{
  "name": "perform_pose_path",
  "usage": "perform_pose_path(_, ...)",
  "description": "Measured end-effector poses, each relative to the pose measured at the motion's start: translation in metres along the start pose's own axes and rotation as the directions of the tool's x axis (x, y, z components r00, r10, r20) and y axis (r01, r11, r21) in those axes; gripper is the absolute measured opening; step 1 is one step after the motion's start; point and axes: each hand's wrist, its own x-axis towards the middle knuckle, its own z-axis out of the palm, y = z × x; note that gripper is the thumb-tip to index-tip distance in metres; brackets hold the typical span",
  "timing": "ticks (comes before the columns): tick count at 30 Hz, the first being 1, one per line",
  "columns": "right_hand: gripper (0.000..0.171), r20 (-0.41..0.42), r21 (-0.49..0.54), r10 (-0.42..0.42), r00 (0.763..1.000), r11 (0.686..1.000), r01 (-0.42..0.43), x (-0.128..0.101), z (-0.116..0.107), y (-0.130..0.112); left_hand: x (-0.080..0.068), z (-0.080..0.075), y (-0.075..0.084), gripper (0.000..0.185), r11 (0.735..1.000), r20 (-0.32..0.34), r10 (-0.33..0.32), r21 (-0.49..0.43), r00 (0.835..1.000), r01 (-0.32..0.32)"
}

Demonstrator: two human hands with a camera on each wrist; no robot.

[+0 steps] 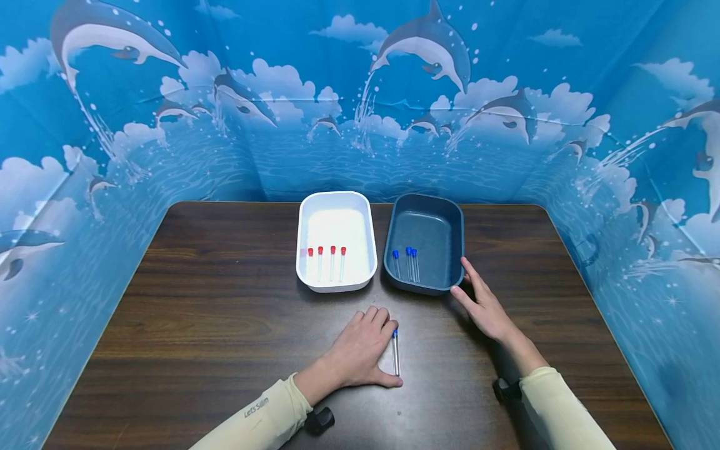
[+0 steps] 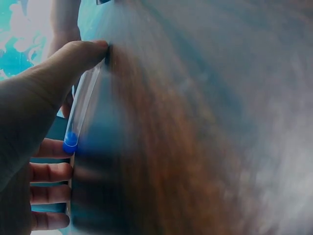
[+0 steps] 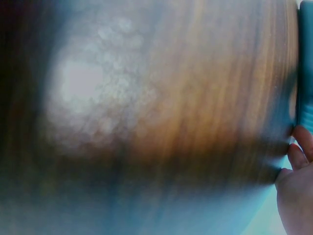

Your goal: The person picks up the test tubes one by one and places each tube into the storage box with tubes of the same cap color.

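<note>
My left hand (image 1: 362, 350) is low over the table in front of the two trays. It holds a clear test tube with a blue cap (image 2: 71, 140) endwise, the index finger at the cap and the thumb at the other end. My right hand (image 1: 488, 312) touches the near right corner of the dark blue tray (image 1: 425, 289), fingers spread and fairly straight. Three blue-capped tubes (image 1: 412, 265) lie inside that tray. Left of it, the white tray (image 1: 337, 288) contains several red-capped tubes (image 1: 332, 262).
Both trays stand side by side near the far edge of the dark wooden table (image 1: 197, 300). A blue curtain printed with dolphins (image 1: 315, 156) hangs behind and along both sides. Dark devices (image 1: 319, 420) are strapped at the wrists.
</note>
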Motion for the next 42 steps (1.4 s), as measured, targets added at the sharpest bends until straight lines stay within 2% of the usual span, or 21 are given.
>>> perform_pose_path(19,0.07,-0.004,0.007,0.011,1.0,1.0,-0.011,-0.001,0.0,-0.001,0.001,-0.002,-0.002,0.101,0.999,0.01,0.003,0.034,1.0,-0.003)
perform_pose_path(31,0.07,0.001,-0.001,0.014,1.0,1.0,-0.014,0.0,0.0,0.0,0.001,-0.005,-0.005,0.096,1.0,-0.001,0.018,0.013,1.0,-0.018)
perform_pose_path(42,0.07,0.001,0.002,0.015,1.0,1.0,-0.015,0.0,0.0,0.001,0.001,-0.018,-0.011,0.096,0.999,0.033,0.035,0.0,0.999,-0.035)
